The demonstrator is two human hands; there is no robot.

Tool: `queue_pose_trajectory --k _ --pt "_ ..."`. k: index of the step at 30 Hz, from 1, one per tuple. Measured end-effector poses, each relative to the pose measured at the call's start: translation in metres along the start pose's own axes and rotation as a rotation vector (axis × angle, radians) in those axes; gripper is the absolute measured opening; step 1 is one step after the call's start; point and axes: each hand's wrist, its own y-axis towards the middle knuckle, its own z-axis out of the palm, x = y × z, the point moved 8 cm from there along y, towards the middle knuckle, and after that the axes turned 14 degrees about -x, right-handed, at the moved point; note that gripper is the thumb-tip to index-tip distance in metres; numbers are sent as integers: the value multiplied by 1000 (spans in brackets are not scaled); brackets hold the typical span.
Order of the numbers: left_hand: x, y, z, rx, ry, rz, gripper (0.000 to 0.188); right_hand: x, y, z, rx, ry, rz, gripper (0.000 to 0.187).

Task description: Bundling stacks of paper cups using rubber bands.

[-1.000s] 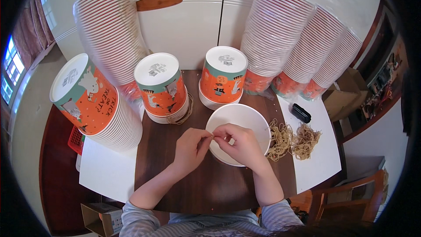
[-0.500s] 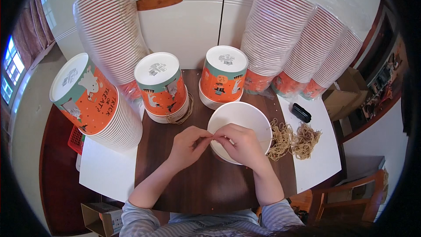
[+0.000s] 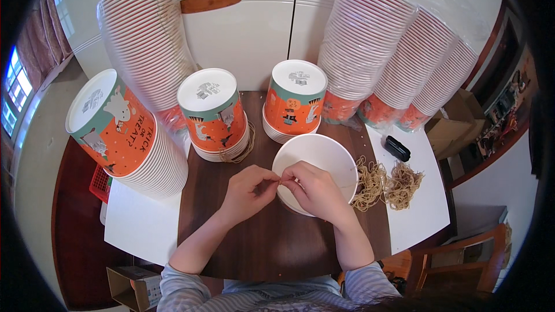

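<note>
In front of me a white paper bucket [image 3: 318, 159] stands with its open mouth up. Over its left side my left hand [image 3: 248, 192] and my right hand [image 3: 312, 188] meet, thumbs and fingertips pinched together. Between them shows a tiny bit of thin tan cord [image 3: 280, 182]; most of it is hidden by the fingers. A thin strand crosses the bucket's inner wall to the right of my right hand. Two tangled bundles of tan cord, a nearer one [image 3: 370, 185] and a farther one [image 3: 403, 186], lie right of the bucket.
Upside-down orange and green buckets stand nested at left [image 3: 133, 133], centre left [image 3: 213, 112] and centre [image 3: 295, 101]. Cord loops hang on the centre-left stack. Tall bagged stacks lean at back left [image 3: 144, 40] and back right [image 3: 367, 34]. A black object [image 3: 397, 148] lies at right.
The bucket in front of me has shifted very slightly. Both hands keep their pinch in almost the same place.
</note>
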Motion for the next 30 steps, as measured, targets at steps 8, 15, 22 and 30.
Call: queue_pose_trajectory --k 8,15,22,30 --pt "11 -4 0 -1 -110 -127 13 1 -1 3 22 -35 -26 10" --pt "15 -5 0 2 -107 -161 12 0 0 1 18 26 4 14" --pt "21 -8 1 9 -112 -178 11 6 2 -3 -44 19 -90 17" --pt "20 -6 2 40 -119 -210 11 12 2 -5 -88 -57 -192 16"
